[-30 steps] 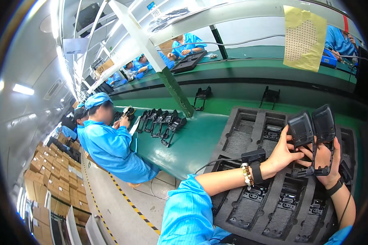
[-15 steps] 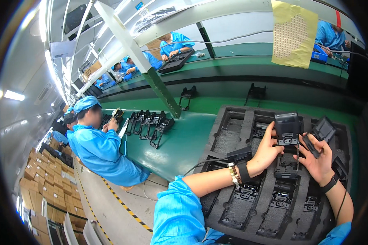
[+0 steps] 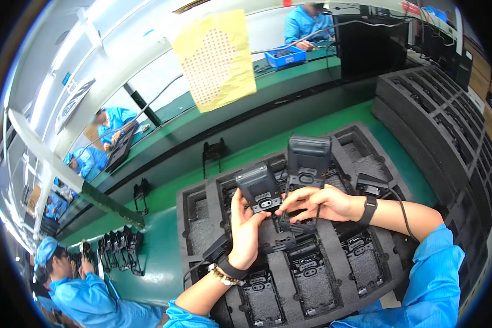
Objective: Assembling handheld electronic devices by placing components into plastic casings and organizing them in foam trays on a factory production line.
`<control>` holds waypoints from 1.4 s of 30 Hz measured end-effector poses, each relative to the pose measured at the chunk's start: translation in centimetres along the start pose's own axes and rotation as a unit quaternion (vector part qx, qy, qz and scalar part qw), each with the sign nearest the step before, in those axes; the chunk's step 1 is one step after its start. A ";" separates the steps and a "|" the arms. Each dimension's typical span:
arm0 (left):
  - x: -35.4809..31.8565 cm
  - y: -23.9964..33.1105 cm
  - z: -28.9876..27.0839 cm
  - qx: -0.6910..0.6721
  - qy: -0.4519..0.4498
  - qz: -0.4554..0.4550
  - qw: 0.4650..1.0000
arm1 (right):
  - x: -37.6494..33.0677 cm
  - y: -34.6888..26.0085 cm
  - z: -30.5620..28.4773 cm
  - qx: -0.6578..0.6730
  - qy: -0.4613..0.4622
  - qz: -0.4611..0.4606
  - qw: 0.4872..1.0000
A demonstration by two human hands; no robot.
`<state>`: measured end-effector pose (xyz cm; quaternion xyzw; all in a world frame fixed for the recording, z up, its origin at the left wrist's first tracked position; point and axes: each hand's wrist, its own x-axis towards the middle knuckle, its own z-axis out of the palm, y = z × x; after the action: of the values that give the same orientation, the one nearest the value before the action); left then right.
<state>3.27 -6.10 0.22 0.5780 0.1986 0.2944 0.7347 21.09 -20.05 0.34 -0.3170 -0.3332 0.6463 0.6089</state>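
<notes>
My left hand (image 3: 245, 229) grips a dark grey handheld device (image 3: 258, 188) held upright over a black foam tray (image 3: 202, 191). My right hand (image 3: 317, 203) holds a second, similar device (image 3: 308, 160) just to the right, its thumb and fingers reaching toward the bottom of the left one. Both hands meet above the tray's middle slots. Each wrist wears a dark strap, and the left also has a beaded bracelet. A thin cable runs from the right wrist strap.
Several tray slots near me hold black devices (image 3: 309, 268). A stack of dark foam trays (image 3: 443, 126) rises at right. A yellow perforated sheet (image 3: 216, 60) hangs ahead. A blue-clad co-worker (image 3: 87, 295) sits at lower left beside several black devices (image 3: 117, 249) on the green bench.
The view has swung right and closer to the tray. My hands have drawn together, bringing the two devices side by side, left now lower than right.
</notes>
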 end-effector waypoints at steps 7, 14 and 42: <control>0.3 -0.3 0.3 0.016 -0.025 0.029 0.999 | 0.1 0.0 -0.6 0.001 -0.015 0.003 1.000; 0.1 2.1 -0.7 0.160 0.021 0.055 0.985 | -0.1 0.2 -0.2 0.015 -0.004 -0.002 1.000; -12.1 8.9 3.6 -0.070 -0.161 0.591 0.787 | 0.6 0.0 0.6 0.000 0.075 0.001 0.997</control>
<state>-5.38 -15.33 9.15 0.5684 -0.3244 0.5868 0.4768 20.56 -19.47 0.67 -0.3646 -0.2862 0.6214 0.6317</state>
